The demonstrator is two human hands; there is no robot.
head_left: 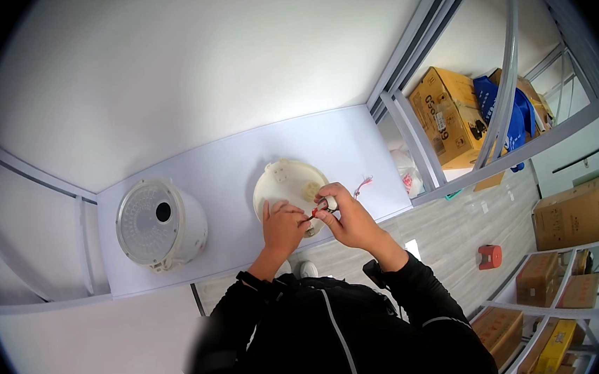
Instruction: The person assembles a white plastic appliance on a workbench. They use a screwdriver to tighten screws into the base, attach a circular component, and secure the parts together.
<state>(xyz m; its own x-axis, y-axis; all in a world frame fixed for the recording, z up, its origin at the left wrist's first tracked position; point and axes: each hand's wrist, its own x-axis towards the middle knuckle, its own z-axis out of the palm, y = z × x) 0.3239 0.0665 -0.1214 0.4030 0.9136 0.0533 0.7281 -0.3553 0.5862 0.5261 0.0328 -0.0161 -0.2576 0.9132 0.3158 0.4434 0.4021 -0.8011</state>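
Your right hand grips a small red-and-white part over the near right of the white shell; its axis slants toward your left hand, over the shell's near left. Left grip: closure unclear, can't tell.

The counter is pale lilac. Near its left edge, a white drum has a grey lid with a black disc; by its front edge, a cream basin and a red-and-white piece; rightward, pink-and-white strands.
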